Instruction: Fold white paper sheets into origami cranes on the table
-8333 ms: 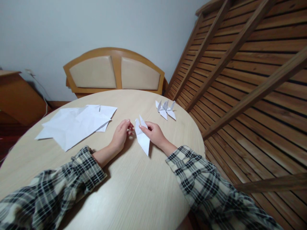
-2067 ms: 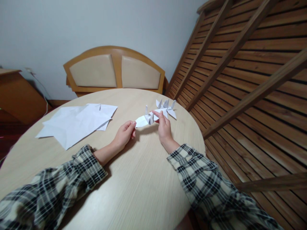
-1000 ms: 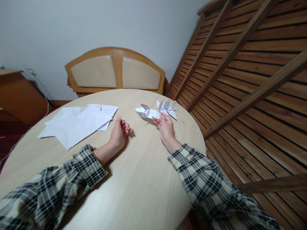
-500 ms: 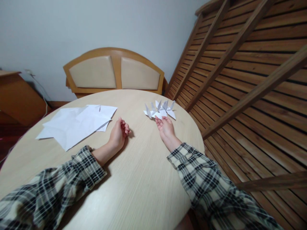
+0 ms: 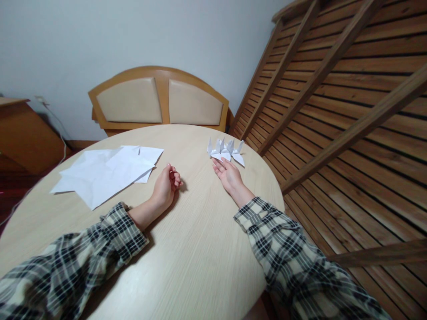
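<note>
Several white folded paper cranes stand close together near the table's right far edge, with points sticking up. My right hand is just in front of them, palm turned up and fingers stretched out. Its fingertips are at the front wing; whether they touch it I cannot tell. Nothing shows in that hand, and it is open. On its side on the table rests my left hand, fingers loosely curled in and closed, with nothing visible in them. To its left is a spread of overlapping white paper sheets.
Everything lies on a round pale wooden table. A cushioned wooden headboard stands behind it. Leaning slatted wood borders the right side. A wooden cabinet and a cable are at the far left.
The cranes at the left of the group have shifted right and back, so the group is tighter. My right hand has drawn slightly left, fingers straighter. My left hand has stayed put.
</note>
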Tool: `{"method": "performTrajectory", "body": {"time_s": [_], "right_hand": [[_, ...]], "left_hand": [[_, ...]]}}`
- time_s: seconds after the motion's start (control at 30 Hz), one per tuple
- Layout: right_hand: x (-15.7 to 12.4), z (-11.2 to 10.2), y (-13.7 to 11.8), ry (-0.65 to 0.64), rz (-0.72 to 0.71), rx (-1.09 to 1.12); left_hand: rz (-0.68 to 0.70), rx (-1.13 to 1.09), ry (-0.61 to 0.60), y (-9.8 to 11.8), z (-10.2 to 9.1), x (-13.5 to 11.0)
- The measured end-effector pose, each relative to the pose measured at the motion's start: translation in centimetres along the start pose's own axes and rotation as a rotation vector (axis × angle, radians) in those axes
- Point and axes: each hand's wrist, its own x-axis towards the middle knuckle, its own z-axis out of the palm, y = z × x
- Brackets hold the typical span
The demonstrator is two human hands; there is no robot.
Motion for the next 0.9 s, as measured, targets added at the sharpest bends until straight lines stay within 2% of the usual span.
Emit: {"method": "performTrajectory", "body": {"time_s": [0.4, 0.7, 0.9], "right_hand": [[0.9, -0.3, -0.4, -0.004, 0.060, 0.078], [1.1, -0.4, -0.5, -0.001, 0.052, 0.066], [1.1, -0.6, -0.5, 0.055, -0.076, -0.064]], "left_hand": [[-0.003, 0.005, -0.021, -0.1, -0.2, 0.0], [0.008, 0.028, -0.065, -0.3, -0.3, 0.2], [0.076, 0.202, -0.132, -0.5, -0.2, -0.4]]}}
